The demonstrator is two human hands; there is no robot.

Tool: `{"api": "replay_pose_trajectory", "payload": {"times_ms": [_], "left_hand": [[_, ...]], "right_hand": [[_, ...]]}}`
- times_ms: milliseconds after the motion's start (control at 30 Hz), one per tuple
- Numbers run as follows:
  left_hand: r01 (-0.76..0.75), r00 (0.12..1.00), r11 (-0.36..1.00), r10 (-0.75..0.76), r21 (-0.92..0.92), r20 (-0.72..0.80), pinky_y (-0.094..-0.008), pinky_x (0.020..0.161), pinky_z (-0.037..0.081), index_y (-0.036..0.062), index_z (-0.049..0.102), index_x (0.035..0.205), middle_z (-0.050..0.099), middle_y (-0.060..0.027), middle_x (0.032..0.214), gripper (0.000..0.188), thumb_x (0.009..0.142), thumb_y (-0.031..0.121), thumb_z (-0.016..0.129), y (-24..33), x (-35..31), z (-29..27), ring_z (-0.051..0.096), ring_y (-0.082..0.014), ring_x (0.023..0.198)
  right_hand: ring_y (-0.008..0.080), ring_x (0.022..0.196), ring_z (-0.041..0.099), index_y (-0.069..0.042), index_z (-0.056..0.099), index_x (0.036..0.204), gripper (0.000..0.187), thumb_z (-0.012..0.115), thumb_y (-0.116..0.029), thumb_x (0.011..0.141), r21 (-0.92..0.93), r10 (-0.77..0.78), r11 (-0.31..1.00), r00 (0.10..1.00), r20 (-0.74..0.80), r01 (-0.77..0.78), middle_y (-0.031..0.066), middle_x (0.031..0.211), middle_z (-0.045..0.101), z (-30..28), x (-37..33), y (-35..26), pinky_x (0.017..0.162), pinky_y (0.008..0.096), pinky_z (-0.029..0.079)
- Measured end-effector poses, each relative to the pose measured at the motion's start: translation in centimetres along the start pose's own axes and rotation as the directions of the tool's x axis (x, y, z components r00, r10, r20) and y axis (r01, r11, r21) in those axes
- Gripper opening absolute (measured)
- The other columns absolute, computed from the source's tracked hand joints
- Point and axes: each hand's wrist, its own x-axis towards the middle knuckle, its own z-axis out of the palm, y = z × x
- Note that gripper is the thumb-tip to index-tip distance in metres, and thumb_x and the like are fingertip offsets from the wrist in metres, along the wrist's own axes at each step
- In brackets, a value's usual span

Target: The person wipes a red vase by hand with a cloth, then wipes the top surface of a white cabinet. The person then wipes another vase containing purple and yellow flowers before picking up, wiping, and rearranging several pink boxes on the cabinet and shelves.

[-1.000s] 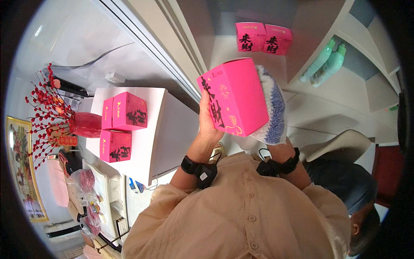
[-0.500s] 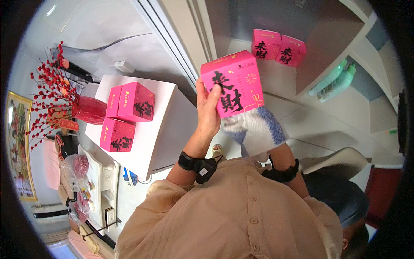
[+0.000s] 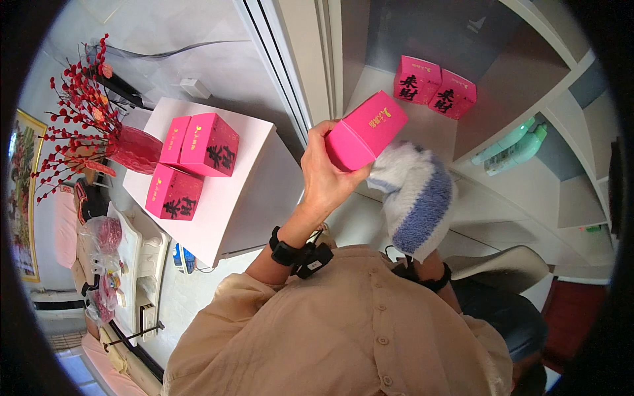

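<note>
My left hand [image 3: 327,170] grips a bright pink cardboard box [image 3: 367,131], thumb below and fingers around its left end. The box is tilted, with gold print on the face toward me. A fuzzy white and blue striped cloth [image 3: 416,201] covers my right hand like a mitt, so those fingers are hidden. The cloth's upper end is close to the box's lower right; whether they touch, I cannot tell. Two like pink boxes [image 3: 417,80] stand side by side on the cabinet shelf beyond. Three more pink boxes [image 3: 210,146] sit together on the white stand at left.
The white stand [image 3: 231,224] also bears a red vase [image 3: 134,150] with red berry branches. At right, an open white cabinet [image 3: 528,155] holds pale green bottles [image 3: 518,150]. A person [image 3: 502,320] is at lower right by a pale chair [image 3: 505,264].
My left hand has turned the pink box from its black-lettered face to a gold-printed one and moved it slightly right. The cloth-covered right hand has risen and shifted right.
</note>
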Motion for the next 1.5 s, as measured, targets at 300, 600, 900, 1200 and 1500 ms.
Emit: {"api": "replay_pose_trajectory", "payload": {"times_ms": [300,600,900,1200,1500], "left_hand": [[-0.349,0.936,0.913,0.330,0.209,0.123,-0.0418,0.093,0.031,0.0056,0.041,0.125,0.056,-0.0092,0.103,0.080,0.052,0.011,0.073,-0.1,0.1,0.3,0.049,-0.0268,0.098],[0.018,0.988,1.000,-0.017,-0.001,0.155,-0.0407,0.087,0.034,-0.0067,0.013,0.136,0.055,-0.0202,0.094,0.085,0.070,0.012,0.063,-1.1,-1.6,0.1,0.050,-0.0313,0.090],[-0.195,0.981,0.962,0.193,0.190,0.027,-0.0402,0.087,0.033,-0.0040,0.025,0.134,0.051,-0.0164,0.097,0.096,0.054,0.018,0.074,-1.7,-1.2,-3.7,0.048,-0.0322,0.095],[-0.054,0.893,0.990,0.106,0.131,-0.437,-0.0358,0.093,0.036,0.0009,0.031,0.118,0.042,-0.0122,0.111,0.076,0.058,0.018,0.074,-4.8,-6.2,-12.6,0.043,-0.0220,0.106],[0.077,0.701,0.996,-0.078,-0.034,-0.709,-0.0345,0.096,0.033,0.0007,0.031,0.120,0.042,-0.0104,0.113,0.073,0.061,0.007,0.074,-6.2,-9.2,-19.2,0.040,-0.0211,0.112]], "right_hand": [[0.0290,0.113,0.045,-0.002,0.054,0.110,0.039,0.061,-0.020,0.076,-0.069,-0.297,0.953,0.955,0.004,0.296,0.0148,0.117,0.051,0.8,1.9,-3.8,0.103,0.0440,0.028],[0.0309,0.110,0.049,-0.003,0.062,0.096,0.032,0.063,-0.017,0.068,-0.506,-0.613,0.490,0.693,0.379,0.710,0.0144,0.105,0.059,5.1,3.1,-9.9,0.103,0.0498,0.026],[0.0331,0.101,0.055,0.004,0.059,0.101,0.032,0.063,-0.011,0.073,-0.351,-0.523,0.764,0.838,0.154,0.541,0.0171,0.103,0.060,1.3,0.5,-3.9,0.086,0.0444,0.043],[0.0194,0.051,0.058,0.008,0.052,0.096,0.025,0.047,-0.015,0.087,0.235,-0.251,0.937,0.966,-0.070,0.260,0.0125,0.071,0.059,3.3,2.0,-4.9,0.043,0.0316,0.052],[0.0205,0.049,0.058,0.006,0.053,0.097,0.027,0.041,-0.017,0.089,0.784,0.286,0.548,0.946,0.154,-0.293,0.0111,0.067,0.056,6.7,2.2,-6.6,0.042,0.0330,0.052]]}}
